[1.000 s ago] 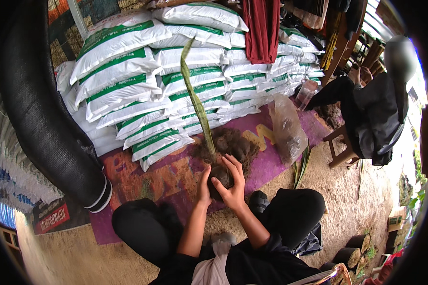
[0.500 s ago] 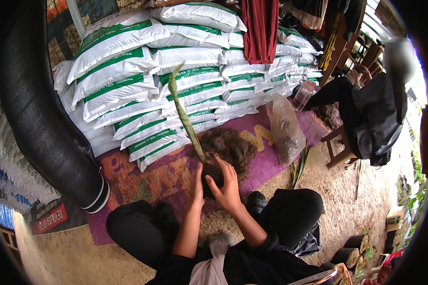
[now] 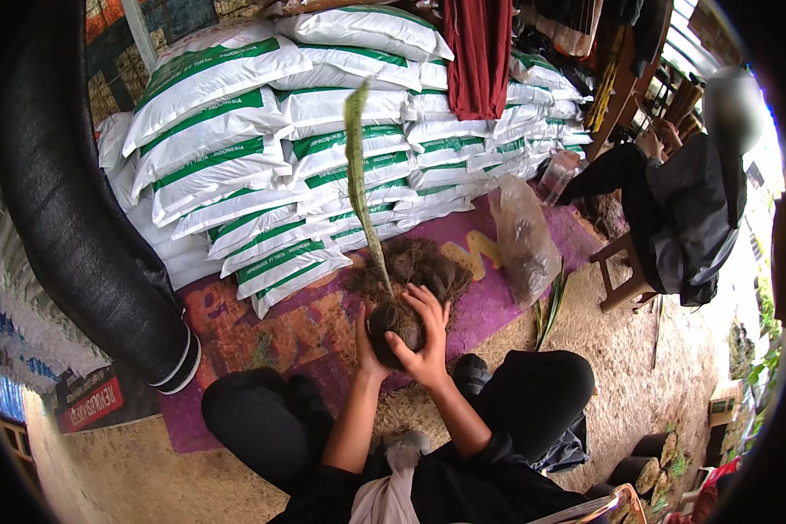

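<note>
A mat (image 3: 485, 316) lies below the fingers. Left hand (image 3: 366, 348) and right hand (image 3: 424, 345) grip the ball (image 3: 382, 320); leaf (image 3: 358, 179) rises from it. Ball seems formed, release not done; pile (image 3: 446, 269) beyond fingertips.

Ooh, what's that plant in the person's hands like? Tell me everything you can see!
The plant has one long, narrow, yellowish-green leaf, mottled, slightly curved and pointing mostly up. Its pale lower end meets a dark, round, fibrous-looking ball. The left hand cups the ball's left side; the right hand holds its right side, thumb across the front. It is in front of a brown, stringy heap. Whether the ball touches anything underneath is hidden.
</note>
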{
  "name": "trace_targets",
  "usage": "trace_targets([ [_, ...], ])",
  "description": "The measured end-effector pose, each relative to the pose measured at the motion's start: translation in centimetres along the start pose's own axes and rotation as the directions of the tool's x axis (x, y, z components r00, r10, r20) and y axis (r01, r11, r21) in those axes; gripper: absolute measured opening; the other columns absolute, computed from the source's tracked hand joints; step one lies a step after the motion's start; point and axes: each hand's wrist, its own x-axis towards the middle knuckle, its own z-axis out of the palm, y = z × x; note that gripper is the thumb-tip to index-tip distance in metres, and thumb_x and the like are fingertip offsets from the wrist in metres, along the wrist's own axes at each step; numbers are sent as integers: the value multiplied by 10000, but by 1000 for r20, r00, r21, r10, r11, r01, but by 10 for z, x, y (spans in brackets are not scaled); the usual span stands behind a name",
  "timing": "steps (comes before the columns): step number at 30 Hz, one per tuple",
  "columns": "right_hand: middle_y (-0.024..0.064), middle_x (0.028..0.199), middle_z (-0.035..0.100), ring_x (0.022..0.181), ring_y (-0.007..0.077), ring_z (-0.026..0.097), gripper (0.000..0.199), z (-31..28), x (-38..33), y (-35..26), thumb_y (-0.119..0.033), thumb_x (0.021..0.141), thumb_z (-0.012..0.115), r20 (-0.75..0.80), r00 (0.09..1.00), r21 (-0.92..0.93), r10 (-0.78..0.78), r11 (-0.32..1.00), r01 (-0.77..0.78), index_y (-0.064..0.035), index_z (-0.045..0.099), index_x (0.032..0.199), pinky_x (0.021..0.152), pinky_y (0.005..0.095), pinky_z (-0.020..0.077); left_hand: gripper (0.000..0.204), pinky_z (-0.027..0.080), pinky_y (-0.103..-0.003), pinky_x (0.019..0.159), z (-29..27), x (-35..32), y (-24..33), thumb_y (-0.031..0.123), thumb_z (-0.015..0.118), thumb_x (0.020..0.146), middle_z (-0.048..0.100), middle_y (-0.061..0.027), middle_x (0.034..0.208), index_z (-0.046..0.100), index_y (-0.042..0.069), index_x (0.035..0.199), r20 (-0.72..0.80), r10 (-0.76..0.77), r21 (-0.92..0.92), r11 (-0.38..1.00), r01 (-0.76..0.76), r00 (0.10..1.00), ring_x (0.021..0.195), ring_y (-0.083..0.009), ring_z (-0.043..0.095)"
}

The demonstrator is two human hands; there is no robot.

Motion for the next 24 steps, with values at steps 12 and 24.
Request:
trace_targets([
  [12, 210, 1166, 561, 1083, 346, 563, 550, 11, -2, -8, -160, 750, 731, -68, 992, 253, 109, 963, -89, 28, 522, 1223, 911, 385, 456, 419, 522, -339, 814, -23, 3, -10, 372, 522, 919, 583, -116, 1098, 558, 32, 1161, -27, 187, 203, 963, -178, 982, 959, -206, 605],
  [24, 147, 1131, 618, 1088, 304, 579, 553, 3, -7, -2, -221, 685, 755, -46, 999, 254, -25, 966, 36, -30, 584, 1174, 1073, 539, 252, 675, 385, -421, 1027, -1, -4, 4, 561, 335, 935, 486, -138, 1338, 404, 65, 1388, 280, 51, 5, 998, -55, 959, 1220, -267, 491],
])
